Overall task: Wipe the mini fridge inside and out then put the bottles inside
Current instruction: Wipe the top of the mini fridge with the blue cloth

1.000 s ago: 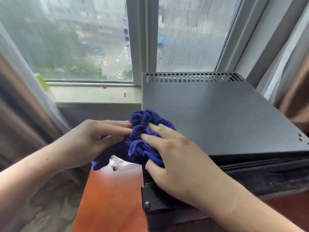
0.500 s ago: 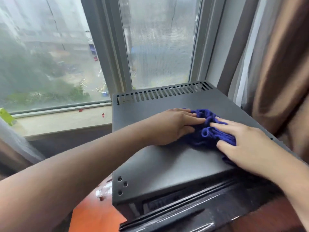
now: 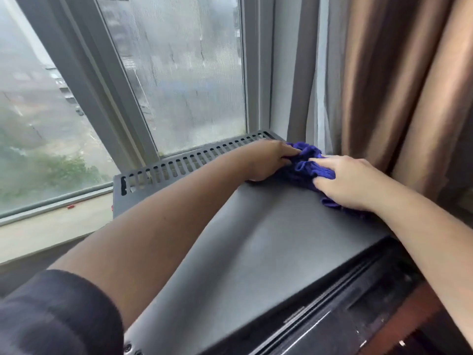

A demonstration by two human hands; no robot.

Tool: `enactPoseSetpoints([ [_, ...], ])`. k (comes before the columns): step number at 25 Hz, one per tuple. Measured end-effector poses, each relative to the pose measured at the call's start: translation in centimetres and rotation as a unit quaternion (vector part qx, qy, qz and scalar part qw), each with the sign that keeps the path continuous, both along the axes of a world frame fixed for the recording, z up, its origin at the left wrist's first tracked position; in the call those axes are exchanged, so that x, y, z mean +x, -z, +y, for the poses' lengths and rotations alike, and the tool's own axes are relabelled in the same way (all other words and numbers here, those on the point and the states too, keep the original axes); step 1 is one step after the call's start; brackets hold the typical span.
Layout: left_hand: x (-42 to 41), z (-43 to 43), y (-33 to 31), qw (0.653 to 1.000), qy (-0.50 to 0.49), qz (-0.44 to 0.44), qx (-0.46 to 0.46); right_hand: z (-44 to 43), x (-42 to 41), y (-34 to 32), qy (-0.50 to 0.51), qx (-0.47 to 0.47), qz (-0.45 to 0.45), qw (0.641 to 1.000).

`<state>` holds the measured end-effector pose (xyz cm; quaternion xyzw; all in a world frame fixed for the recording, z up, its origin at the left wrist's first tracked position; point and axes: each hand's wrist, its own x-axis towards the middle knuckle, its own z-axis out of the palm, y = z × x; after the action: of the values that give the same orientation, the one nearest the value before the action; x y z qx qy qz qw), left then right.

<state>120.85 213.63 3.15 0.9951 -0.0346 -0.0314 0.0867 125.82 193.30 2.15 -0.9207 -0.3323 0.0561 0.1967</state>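
Blue cloth (image 3: 305,166) gripped by left hand (image 3: 268,160), pressed under flat right hand (image 3: 350,184).

Mini fridge (image 3: 256,239): quantity one. Blue cloth (image 3: 307,165): quantity one. Hands in view: two, comprising one left hand (image 3: 268,160) and one right hand (image 3: 350,183). Dark sleeve (image 3: 56,313): one, on the left arm. Window panes: two, a left pane (image 3: 38,124) and a right pane (image 3: 184,73). Brown curtain (image 3: 396,85): one. Vent slots (image 3: 194,160): one row; blur and the left arm obscure part of it, so the slot count appears to exceed twenty. Screw heads (image 3: 127,347) at the near left corner: two.
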Motion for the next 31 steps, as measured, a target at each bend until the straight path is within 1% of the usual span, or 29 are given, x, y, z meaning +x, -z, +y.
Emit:
enactPoseSetpoints([
  [4, -4.6, 5.4, -0.1, 0.996, -0.087, -0.006, -0.006, 6.8, -0.1, -0.5, -0.08, -0.038, 0.018, 0.996],
  [7, -10.1, 10.7, 0.2, 0.989, -0.148, -0.021, -0.012, 12.6, -3.6, -0.8, -0.153, -0.033, 0.024, 0.987],
  [10, -14.9, 14.6, 0.7, 0.982, -0.185, -0.036, -0.021, 17.3, -7.5, -0.5, -0.214, -0.026, 0.007, 0.976],
  [12, -17.3, 15.8, 0.9, 0.979, -0.199, -0.044, -0.023, 19.1, -9.5, -0.1, -0.232, -0.029, -0.009, 0.972],
  [14, -18.6, 16.0, 1.0, 0.977, -0.204, -0.054, -0.026, 19.7, -10.7, -0.1, -0.23, -0.026, -0.017, 0.973],
  [18, -21.0, 14.4, 0.9, 0.976, -0.208, -0.069, -0.022, 18.2, -12.2, 0.0, -0.235, -0.014, -0.011, 0.972],
  [22, -25.6, 10.6, 0.9, 0.968, -0.239, -0.074, -0.025, 15.3, -14.8, -0.3, -0.271, 0.001, 0.03, 0.962],
  [27, -30.4, 4.1, 1.7, 0.951, -0.292, -0.095, -0.027, 9.8, -17.6, -0.3, -0.305, 0.001, 0.04, 0.951],
  [31, -31.4, -3.5, 1.4, 0.95, -0.295, -0.101, -0.009, 3.1, -18.5, 0.1, -0.321, 0.019, 0.027, 0.946],
])
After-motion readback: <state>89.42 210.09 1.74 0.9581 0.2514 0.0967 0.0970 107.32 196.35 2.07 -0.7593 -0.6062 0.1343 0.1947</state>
